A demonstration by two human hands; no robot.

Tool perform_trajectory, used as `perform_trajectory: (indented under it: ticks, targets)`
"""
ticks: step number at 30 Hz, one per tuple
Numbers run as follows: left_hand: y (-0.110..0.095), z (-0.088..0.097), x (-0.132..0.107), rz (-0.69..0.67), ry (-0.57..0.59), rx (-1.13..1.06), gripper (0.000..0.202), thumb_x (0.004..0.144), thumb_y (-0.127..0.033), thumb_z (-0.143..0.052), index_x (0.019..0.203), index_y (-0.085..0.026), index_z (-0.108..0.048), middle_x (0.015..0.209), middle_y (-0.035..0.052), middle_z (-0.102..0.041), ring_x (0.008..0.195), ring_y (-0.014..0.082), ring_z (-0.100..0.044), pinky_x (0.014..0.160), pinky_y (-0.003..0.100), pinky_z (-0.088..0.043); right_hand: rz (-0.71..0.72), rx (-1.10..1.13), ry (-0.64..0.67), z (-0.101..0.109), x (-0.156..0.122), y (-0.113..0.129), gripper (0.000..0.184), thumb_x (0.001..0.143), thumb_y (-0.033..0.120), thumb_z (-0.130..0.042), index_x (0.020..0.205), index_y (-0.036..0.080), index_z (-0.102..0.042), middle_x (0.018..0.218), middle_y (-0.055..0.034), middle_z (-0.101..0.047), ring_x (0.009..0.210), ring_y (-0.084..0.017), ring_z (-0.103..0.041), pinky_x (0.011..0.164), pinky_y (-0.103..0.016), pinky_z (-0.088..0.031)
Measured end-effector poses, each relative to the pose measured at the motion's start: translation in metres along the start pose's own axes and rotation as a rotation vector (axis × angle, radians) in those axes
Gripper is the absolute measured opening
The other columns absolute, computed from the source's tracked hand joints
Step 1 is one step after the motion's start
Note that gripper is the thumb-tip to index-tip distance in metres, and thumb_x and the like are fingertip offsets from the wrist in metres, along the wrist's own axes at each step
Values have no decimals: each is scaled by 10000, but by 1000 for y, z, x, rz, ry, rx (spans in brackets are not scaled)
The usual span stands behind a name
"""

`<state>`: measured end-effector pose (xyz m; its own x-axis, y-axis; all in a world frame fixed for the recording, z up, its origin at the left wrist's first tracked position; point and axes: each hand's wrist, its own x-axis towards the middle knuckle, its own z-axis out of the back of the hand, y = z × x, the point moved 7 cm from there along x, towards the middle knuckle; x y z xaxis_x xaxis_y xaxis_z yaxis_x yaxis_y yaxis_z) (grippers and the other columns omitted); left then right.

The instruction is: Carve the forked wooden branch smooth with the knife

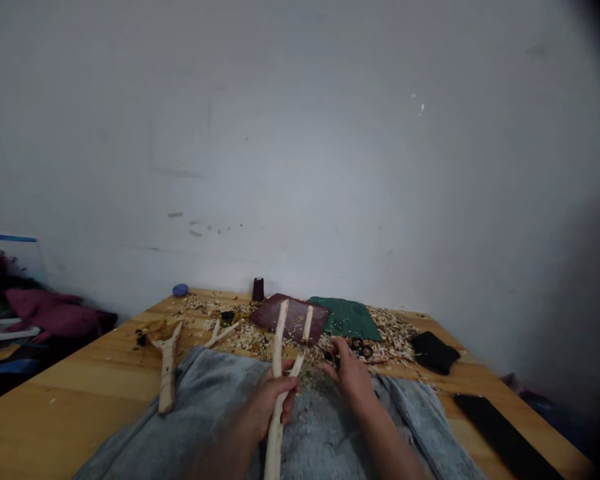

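Two bare hands work above a lap covered in grey denim (200, 407), over the near edge of a wooden table (70, 427). Far left, off the table, a heap of maroon cloth (55, 315) lies beside a white plastic object (5, 330). On the left of the table, a peeled forked branch (167, 367) lies flat with its stem toward the lap, and a pale forked twig (221, 333) lies just to its right, partly behind the denim. Farther back, a blue round lid (181, 290) and a dark spool of thread (258, 289) stand near the white wall (300, 147). Wood shavings (215, 307) are strewn across the back of the table. The left hand (273, 400) is closed around the stem of a peeled forked stick (276, 447), which stands nearly upright above the lap, its two prongs rising in front of a dark red leather pad (293, 319). A green mat (345, 319) lies just right of the pad. The right hand (347, 370) is near the left, its fingers curled forward; whether they hold anything small cannot be told. Black-handled scissors (361, 348) lie just beyond them on the shavings. Farther right are a black pouch (434, 352) and a long flat black strip (505, 437).
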<state>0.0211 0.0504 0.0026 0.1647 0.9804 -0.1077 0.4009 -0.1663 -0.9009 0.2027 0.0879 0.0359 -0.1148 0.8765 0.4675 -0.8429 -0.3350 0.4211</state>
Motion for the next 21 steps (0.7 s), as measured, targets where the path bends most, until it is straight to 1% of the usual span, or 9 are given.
perform_trajectory:
  ticks: [2,4,6,8,13,16,19,21]
  targets:
    - [0,-1,-1,-13,-8,20,442,610,-270,-678,1039,-197,-607,605,-34,-582,347,65,-340,308,195,-238,12,34,25,-4,-2,9,288,877,363,-557,1123,212,-557,964,-56,-692,840,-220,-668,687,-268,-452]
    - [0,-2,-2,-24,-13,39,433,609,-279,-673,1029,-191,-616,602,-34,-585,336,64,-342,305,199,-234,55,42,26,-2,-3,17,196,905,354,-505,1024,216,-576,934,-52,-689,834,-208,-660,689,-257,-439]
    - [1,-2,-1,-31,-15,49,423,610,-289,-668,1018,-191,-616,604,-33,-589,333,62,-345,304,199,-229,90,1,40,-1,-4,21,166,919,315,-464,960,220,-593,943,-53,-685,839,-196,-652,688,-247,-424]
    - [3,0,0,-33,-13,55,436,613,-296,-669,1032,-196,-600,606,-34,-594,337,67,-355,301,197,-235,105,-67,77,-2,-4,23,175,924,296,-457,926,219,-614,975,-56,-685,846,-190,-654,677,-239,-407]
    - [9,4,3,-23,-28,90,520,602,-303,-671,1093,-171,-564,587,-46,-588,324,76,-368,290,202,-277,73,-161,157,-5,-6,28,214,948,335,-469,924,225,-651,937,-46,-712,833,-186,-666,658,-234,-374]
    - [8,3,3,-38,-41,120,507,610,-306,-676,1081,-159,-556,590,-53,-589,313,67,-364,288,201,-279,38,-182,191,-4,-8,32,219,951,343,-477,946,229,-663,912,-55,-730,817,-194,-674,649,-238,-362]
    - [9,3,2,-33,-63,149,478,634,-305,-682,1073,-169,-551,596,-57,-588,312,64,-371,287,198,-267,11,-169,227,-3,-9,34,223,942,358,-487,962,237,-674,887,-68,-740,802,-204,-678,641,-242,-358]
    - [9,3,2,-31,-73,163,470,643,-309,-702,1071,-180,-557,584,-63,-581,307,68,-380,288,201,-262,18,-116,249,-4,-8,35,243,941,375,-479,975,238,-677,879,-71,-741,813,-205,-678,649,-238,-363]
